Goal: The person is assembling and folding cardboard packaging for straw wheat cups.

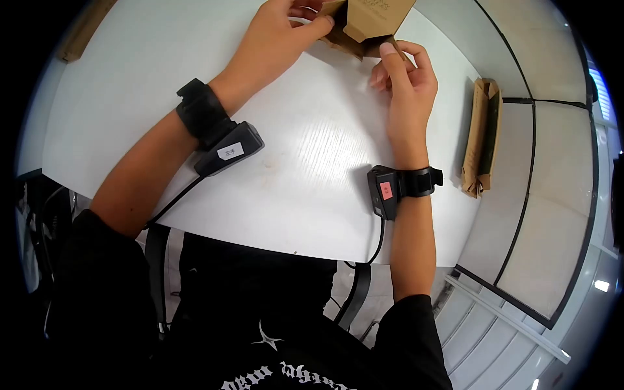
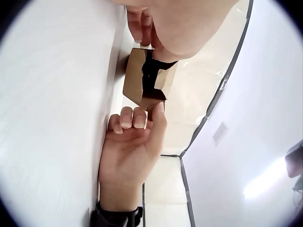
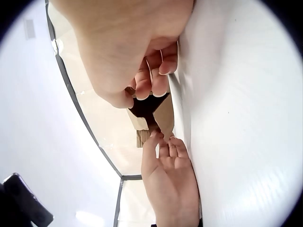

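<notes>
A small brown cardboard box (image 1: pixel 377 16) with dark print lies at the far side of the table, its near end open and its dark inside showing. My left hand (image 1: pixel 276 39) grips the box's left side, thumb at the edge of the opening. On the right, my right hand (image 1: pixel 413 88) pinches a side flap between thumb and fingers, the other fingers curled below. From the left wrist view, the opening of the box (image 2: pixel 134 75) sits between both hands. The right wrist view shows a front flap (image 3: pixel 164 116) of it, with the right fingertips at the rim.
A long, narrow cardboard piece (image 1: pixel 482 140) lies by the table's right edge, and another cardboard piece (image 1: pixel 88 29) at the far left. Both wrists wear black cameras with cables running down over the front edge of the white table (image 1: pixel 292 195). Pale panels (image 1: pixel 552 169) stand beyond the right side.
</notes>
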A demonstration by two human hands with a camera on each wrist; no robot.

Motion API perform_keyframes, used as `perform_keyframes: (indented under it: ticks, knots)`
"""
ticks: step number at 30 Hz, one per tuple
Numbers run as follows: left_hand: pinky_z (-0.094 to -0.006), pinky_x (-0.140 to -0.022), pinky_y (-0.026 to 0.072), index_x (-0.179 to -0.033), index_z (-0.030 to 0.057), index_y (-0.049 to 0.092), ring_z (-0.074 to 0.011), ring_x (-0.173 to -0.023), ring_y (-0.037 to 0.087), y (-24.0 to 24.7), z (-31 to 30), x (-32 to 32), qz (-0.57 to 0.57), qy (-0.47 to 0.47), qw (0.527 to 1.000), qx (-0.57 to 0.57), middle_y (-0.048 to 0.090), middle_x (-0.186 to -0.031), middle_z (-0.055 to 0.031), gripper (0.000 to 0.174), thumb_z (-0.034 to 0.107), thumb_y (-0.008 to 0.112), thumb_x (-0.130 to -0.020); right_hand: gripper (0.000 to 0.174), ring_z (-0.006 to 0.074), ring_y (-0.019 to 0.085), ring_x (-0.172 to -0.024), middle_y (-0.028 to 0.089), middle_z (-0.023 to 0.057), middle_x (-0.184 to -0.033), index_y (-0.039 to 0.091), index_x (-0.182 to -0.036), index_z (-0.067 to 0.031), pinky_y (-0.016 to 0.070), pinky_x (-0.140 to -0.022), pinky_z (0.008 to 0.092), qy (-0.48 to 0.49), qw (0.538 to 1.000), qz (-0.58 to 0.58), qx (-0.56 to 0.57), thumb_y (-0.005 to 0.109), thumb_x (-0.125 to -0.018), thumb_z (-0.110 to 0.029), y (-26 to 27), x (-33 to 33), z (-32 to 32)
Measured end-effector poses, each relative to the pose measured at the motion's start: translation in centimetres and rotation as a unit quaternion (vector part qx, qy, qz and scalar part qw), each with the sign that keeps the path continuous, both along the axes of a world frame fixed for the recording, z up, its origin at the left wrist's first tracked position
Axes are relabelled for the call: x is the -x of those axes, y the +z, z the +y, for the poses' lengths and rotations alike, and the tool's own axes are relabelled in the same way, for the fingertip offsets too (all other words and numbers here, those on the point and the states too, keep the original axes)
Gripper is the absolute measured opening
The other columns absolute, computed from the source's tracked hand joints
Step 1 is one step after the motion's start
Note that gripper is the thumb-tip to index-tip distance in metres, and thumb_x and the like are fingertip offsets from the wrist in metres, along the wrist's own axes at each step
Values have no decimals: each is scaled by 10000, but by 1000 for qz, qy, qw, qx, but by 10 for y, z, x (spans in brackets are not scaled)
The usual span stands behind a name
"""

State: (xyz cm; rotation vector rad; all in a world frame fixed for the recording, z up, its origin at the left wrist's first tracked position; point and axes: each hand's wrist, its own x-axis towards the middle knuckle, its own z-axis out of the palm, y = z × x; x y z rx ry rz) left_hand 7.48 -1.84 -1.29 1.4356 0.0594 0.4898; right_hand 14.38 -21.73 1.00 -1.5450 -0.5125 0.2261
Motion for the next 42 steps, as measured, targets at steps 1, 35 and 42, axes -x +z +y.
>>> perform_keyframes:
  ticks: [1, 35, 42]
  knots:
    - [-254, -838, 543, -1207, -15, 583, -128, -956, 661, 0, 0, 1, 1, 2, 1000, -2, 641, -1095, -80, 223, 8, 640, -993, 181, 69, 555, -624, 654, 6, -729, 636, -1060, -30, 416, -602, 237, -2, 1000, 3, -1, 743, -987, -156, 1, 1, 0]
    - [-312, -959, 482, -1283, 23, 577, -148, -1162, 580, 8, -2, 4, 23, 12, 997, -74, 628, -1240, -59, 375, 116, 752, -965, 131, 66, 529, -619, 565, -35, -683, 608, -1030, -40, 433, -589, 248, 8, 999, 38, -25, 713, -1009, -117, 1, 2, -1]
    - [-343, -1060, 436, -1431, 36, 555, -170, -1242, 548, 25, -3, 11, 29, -13, 999, -40, 588, -1340, -83, 468, 346, 545, -1079, 141, 66, 537, -638, 591, -29, -715, 610, -1038, -36, 436, -603, 245, -18, 998, 32, -56, 712, -1017, -131, 1, -1, -3]
